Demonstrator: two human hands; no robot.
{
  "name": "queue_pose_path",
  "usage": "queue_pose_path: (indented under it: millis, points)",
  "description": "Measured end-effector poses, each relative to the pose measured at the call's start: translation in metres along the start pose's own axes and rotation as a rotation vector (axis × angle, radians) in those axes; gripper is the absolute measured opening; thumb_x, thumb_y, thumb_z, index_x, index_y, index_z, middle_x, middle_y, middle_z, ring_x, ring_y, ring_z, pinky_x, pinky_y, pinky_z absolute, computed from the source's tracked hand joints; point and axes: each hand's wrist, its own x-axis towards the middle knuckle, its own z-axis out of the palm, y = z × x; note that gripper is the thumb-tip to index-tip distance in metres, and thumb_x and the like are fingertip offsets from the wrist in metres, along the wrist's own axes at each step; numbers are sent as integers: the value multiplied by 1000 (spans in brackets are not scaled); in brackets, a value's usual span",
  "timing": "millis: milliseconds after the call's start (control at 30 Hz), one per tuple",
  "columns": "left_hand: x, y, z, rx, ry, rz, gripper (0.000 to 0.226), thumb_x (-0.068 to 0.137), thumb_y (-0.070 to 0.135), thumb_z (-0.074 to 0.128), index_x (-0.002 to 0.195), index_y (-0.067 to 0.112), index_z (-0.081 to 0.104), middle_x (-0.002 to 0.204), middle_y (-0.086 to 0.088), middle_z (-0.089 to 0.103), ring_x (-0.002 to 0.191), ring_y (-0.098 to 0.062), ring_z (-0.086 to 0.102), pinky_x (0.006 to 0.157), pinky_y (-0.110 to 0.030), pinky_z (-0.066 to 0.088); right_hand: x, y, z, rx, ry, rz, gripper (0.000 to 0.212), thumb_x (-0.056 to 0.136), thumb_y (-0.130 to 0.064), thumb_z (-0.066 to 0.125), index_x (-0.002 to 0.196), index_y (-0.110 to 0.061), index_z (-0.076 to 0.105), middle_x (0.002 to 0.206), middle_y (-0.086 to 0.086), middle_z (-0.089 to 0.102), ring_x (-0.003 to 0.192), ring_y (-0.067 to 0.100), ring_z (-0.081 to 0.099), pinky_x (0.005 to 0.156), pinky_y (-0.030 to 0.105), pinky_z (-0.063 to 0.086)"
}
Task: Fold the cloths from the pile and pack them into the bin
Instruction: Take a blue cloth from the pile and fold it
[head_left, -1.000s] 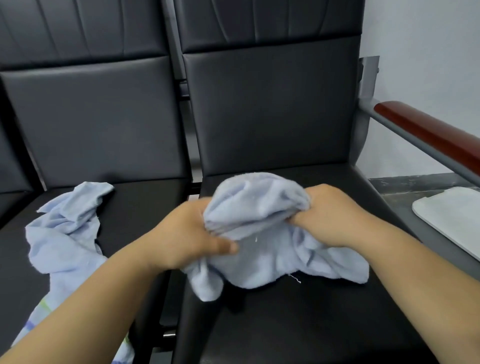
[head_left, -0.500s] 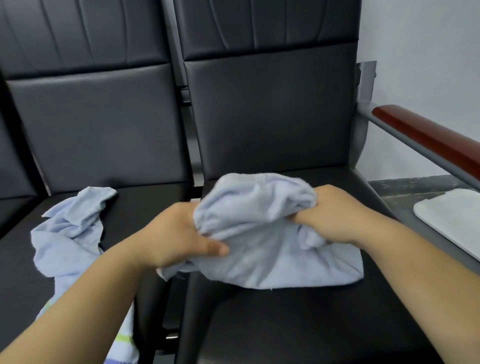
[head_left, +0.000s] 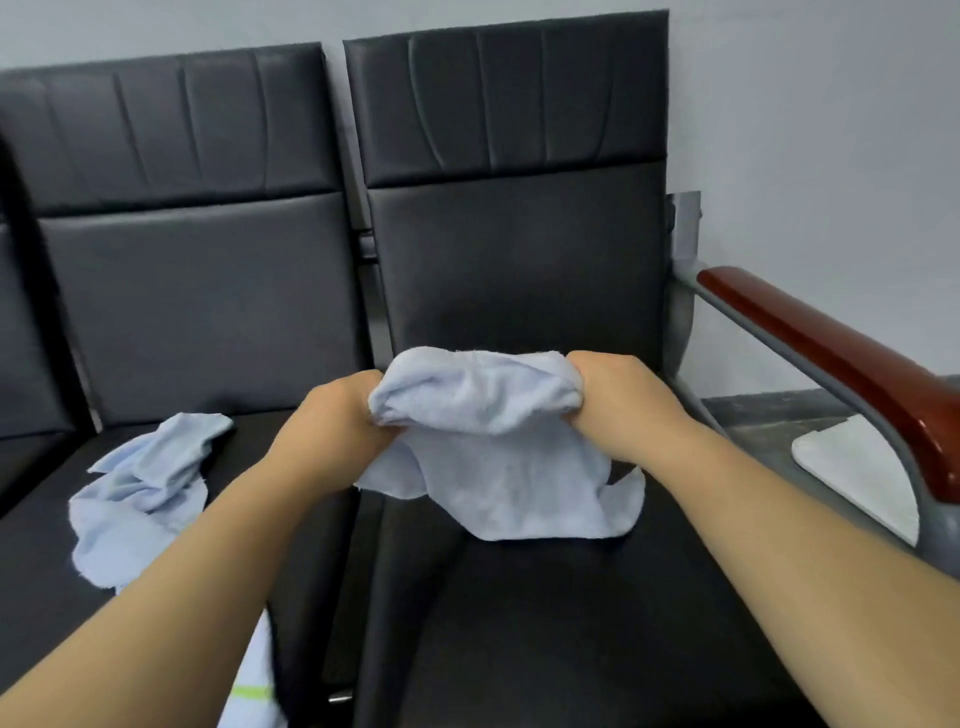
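Note:
A light blue cloth (head_left: 498, 457) hangs bunched over the right black seat (head_left: 571, 623), its lower edge resting on the cushion. My left hand (head_left: 337, 415) grips its left upper edge and my right hand (head_left: 618, 395) grips its right upper edge, both fists closed on the fabric. A crumpled pile of light blue cloths (head_left: 140, 488) lies on the left seat (head_left: 41, 571), partly hidden by my left forearm. No bin is in view.
Black padded backrests (head_left: 509, 249) rise behind both seats. A red-brown wooden armrest (head_left: 841, 374) on a grey metal frame runs along the right. A white flat object (head_left: 857, 467) lies on the floor beyond it. A cloth with green stripes (head_left: 254, 691) shows at the bottom.
Both hands have lifted the cloth higher and drawn apart, stretching its top edge. The view has tilted upward, showing more of the backrests and wall.

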Motion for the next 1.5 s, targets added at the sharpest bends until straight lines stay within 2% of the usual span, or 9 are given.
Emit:
queue_pose_path:
  millis: [133,367,667,833,1000,1167,1300,1400,1500]
  points:
    - [14,10,-37,103,174,-28,20,89,19,51,69,21,46,70,-5,62,62,-18,59,55,-29,43,8,-8,-41,1,240,-10,17,89,-14,57,79,-21,46,79,-5,47,67,21,51,60,39,46]
    - [-15,27,-46,190,350,58,28,82,20,64,74,22,37,66,2,54,54,-16,48,48,-30,35,-18,0,-51,-59,472,-108,19,92,-23,65,79,-18,52,82,-4,47,69,22,50,60,35,42]
    - [-48,0,29,-30,-299,122,11,80,19,67,88,25,63,78,2,71,69,-17,66,65,-34,55,-54,32,2,107,-385,-96,15,88,-30,64,101,-26,70,69,-6,65,58,8,55,52,21,41]
    - [-58,-14,48,-190,-789,126,11,72,19,79,74,26,70,77,9,68,74,-8,63,81,-36,56,-66,54,15,241,-858,86,34,66,-51,84,93,-31,78,95,-9,78,95,15,74,94,36,59]
    - [-51,-29,66,-293,-707,43,32,70,40,80,93,19,70,92,4,76,90,-14,72,89,-37,59,-63,61,21,217,-812,156,41,70,-57,81,96,-26,76,100,0,79,102,24,74,95,45,59]
    - [-38,-24,82,-270,-491,55,38,74,50,72,89,17,62,89,0,68,78,-10,59,79,-34,54,-51,65,36,182,-639,185,12,81,-24,69,85,-13,64,86,5,65,73,19,57,60,33,47]
    - [-34,-23,81,-336,-756,-104,29,69,30,66,90,10,62,83,-1,66,75,-17,61,70,-43,56,-50,71,45,122,-847,221,17,72,-21,65,88,-15,65,84,7,65,70,21,57,58,30,45]
    - [-41,-23,73,-402,-1012,-129,7,84,13,66,88,19,66,73,2,68,63,-14,63,52,-23,47,-53,74,38,207,-987,257,30,73,-23,75,99,-9,68,87,12,69,69,25,62,53,29,46]
    - [-40,-33,73,-511,-911,-148,27,92,26,73,76,20,53,59,7,51,50,-9,45,48,-20,33,-53,79,35,369,-979,285,50,73,-46,87,106,-11,71,102,14,75,87,23,71,74,35,57]
